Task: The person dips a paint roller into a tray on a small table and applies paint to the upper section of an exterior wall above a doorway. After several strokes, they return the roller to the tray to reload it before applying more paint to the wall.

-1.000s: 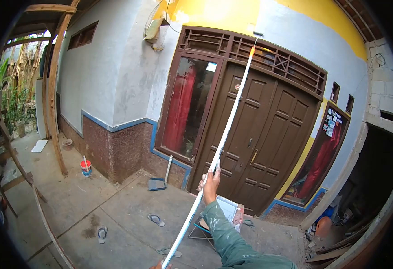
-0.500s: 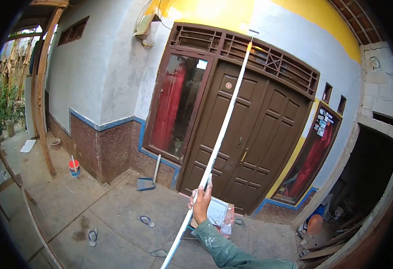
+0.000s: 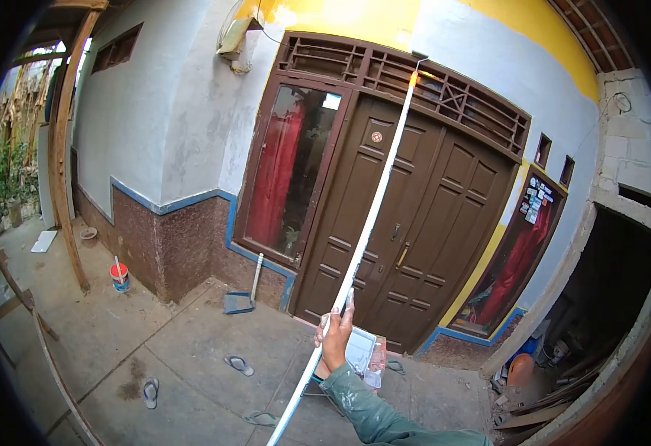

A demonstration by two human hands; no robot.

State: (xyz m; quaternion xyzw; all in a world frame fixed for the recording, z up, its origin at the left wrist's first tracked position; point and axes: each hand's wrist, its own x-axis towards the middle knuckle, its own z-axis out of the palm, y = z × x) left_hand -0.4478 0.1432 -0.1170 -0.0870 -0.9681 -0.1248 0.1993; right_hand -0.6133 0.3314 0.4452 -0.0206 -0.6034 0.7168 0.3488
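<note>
From the lower right my right hand (image 3: 335, 336), below a paint-spotted green sleeve, is closed around a long white extension pole (image 3: 376, 204). The pole slants up across the brown double door (image 3: 433, 215). At its top, past an orange tip, a small paint roller (image 3: 419, 54) on a wire frame overlaps the upper edge of the slatted transom, by the pale wall (image 3: 481, 52). A white paint tray (image 3: 361, 349) lies behind my wrist, partly hidden by the hand. My left hand is out of the picture.
A blue dustpan (image 3: 239, 302) leans near the wall, and a red bucket (image 3: 119, 275) stands farther left. Loose sandals (image 3: 239, 364) lie on the concrete floor. A wooden post (image 3: 63, 156) rises at left; boards (image 3: 533, 416) lie at right.
The roller at the pole's top sits slightly lower and to the left, at a different angle. My right hand keeps its grip, and the view has shifted a little.
</note>
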